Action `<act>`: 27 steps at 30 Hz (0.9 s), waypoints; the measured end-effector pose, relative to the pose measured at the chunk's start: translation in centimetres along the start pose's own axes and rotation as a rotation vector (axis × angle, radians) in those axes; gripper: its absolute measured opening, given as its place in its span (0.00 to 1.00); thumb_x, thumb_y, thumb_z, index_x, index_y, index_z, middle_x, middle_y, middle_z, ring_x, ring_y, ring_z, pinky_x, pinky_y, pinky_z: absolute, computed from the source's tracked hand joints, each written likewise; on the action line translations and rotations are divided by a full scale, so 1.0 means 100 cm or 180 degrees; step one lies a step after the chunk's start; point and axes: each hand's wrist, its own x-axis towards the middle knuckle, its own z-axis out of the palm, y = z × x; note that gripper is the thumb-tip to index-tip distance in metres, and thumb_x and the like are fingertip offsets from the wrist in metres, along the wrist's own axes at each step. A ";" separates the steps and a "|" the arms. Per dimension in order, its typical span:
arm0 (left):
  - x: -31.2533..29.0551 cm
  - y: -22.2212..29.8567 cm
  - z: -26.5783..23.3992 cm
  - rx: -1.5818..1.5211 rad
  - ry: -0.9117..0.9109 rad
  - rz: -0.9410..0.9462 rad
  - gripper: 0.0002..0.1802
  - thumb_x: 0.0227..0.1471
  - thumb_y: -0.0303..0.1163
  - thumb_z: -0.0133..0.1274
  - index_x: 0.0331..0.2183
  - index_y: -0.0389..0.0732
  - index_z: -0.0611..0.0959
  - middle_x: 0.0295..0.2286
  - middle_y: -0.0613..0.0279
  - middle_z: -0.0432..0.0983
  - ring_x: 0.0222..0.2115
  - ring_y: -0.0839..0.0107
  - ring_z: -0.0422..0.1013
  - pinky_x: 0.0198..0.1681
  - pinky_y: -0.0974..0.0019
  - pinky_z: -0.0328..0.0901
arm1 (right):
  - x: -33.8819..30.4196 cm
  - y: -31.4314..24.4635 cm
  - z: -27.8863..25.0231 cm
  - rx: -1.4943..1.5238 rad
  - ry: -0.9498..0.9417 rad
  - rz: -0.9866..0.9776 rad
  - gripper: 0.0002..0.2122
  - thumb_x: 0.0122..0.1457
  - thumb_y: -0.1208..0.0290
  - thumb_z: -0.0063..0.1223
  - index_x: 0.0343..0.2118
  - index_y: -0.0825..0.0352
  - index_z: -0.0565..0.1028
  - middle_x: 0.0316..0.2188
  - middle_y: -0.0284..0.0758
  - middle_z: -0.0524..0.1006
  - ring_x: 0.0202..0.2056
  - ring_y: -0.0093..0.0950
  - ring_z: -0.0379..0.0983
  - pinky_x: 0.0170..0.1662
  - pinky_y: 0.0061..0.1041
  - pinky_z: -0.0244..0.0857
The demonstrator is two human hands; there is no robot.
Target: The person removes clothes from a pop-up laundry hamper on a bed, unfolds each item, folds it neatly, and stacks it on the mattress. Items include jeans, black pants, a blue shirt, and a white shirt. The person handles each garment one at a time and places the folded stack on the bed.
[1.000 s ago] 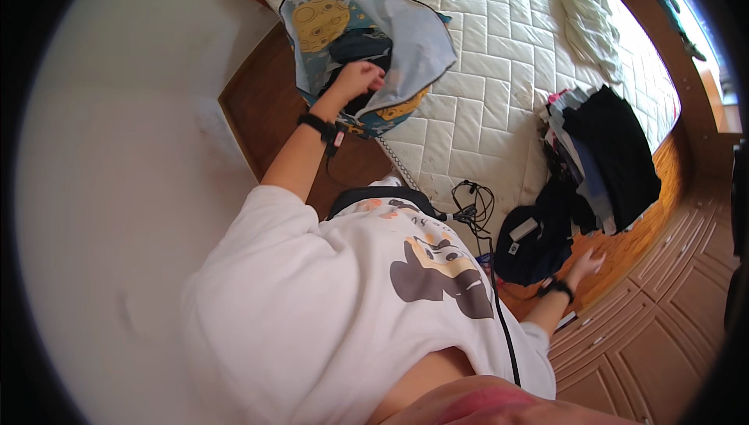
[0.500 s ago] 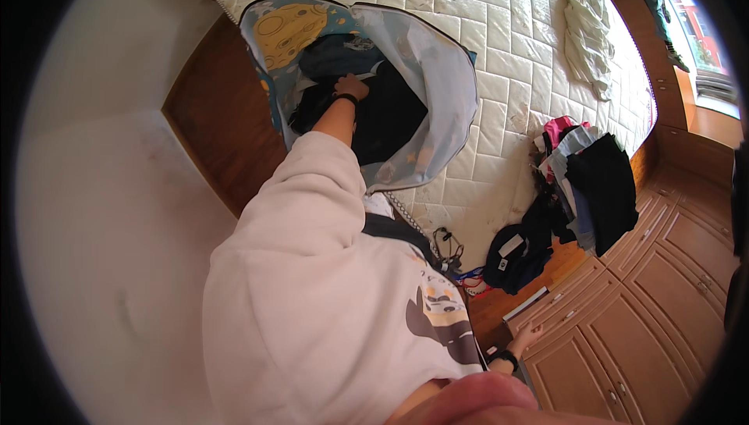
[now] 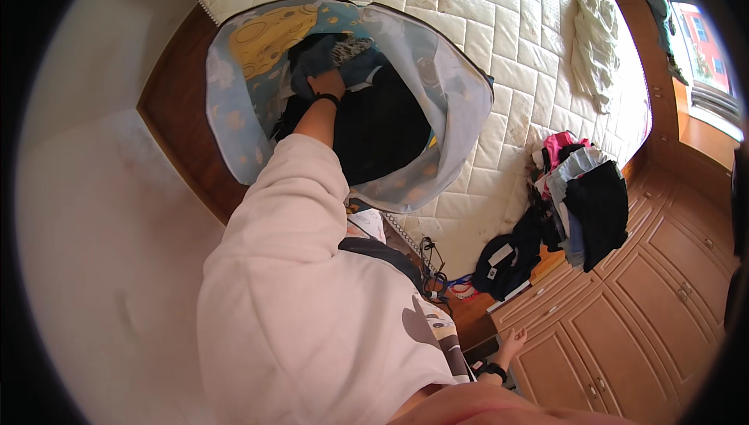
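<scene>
A large zip-up storage bag (image 3: 460, 97), printed with yellow and blue planets, stands open at the edge of the bed. My left hand (image 3: 326, 83) reaches down into it, closed on a dark blue garment (image 3: 300, 74), its fingertips partly hidden by the cloth. Beside that garment lies a grey patterned piece of clothing (image 3: 353, 50), and black clothing (image 3: 382, 124) fills the near part of the bag. Away at the lower right, my right hand (image 3: 511, 344) hangs by the wooden cabinets with its fingers apart, holding nothing.
A stack of folded clothes (image 3: 597, 206) lies on the mattress's right edge, next to a dark navy garment (image 3: 505, 261). Cream cloth (image 3: 593, 50) lies farther back on the mattress (image 3: 507, 3). Black cords (image 3: 431, 269) hang by the corner. Wooden cabinets (image 3: 624, 347) stand at right.
My left hand has moved slightly left onto the dark blue garment, and that cloth has shifted. The bag's left side has spread outward. My right hand has moved slightly left.
</scene>
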 end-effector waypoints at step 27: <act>-0.430 -0.002 -0.255 -0.5947 0.0729 0.2178 0.15 0.56 0.41 0.52 0.41 0.41 0.80 0.38 0.63 0.79 0.38 0.69 0.74 0.44 0.64 0.69 | 0.104 -0.094 0.050 0.1425 -0.0728 -0.2735 0.19 0.62 0.70 0.50 0.55 0.70 0.67 0.54 0.43 0.66 0.52 0.32 0.69 0.52 0.27 0.66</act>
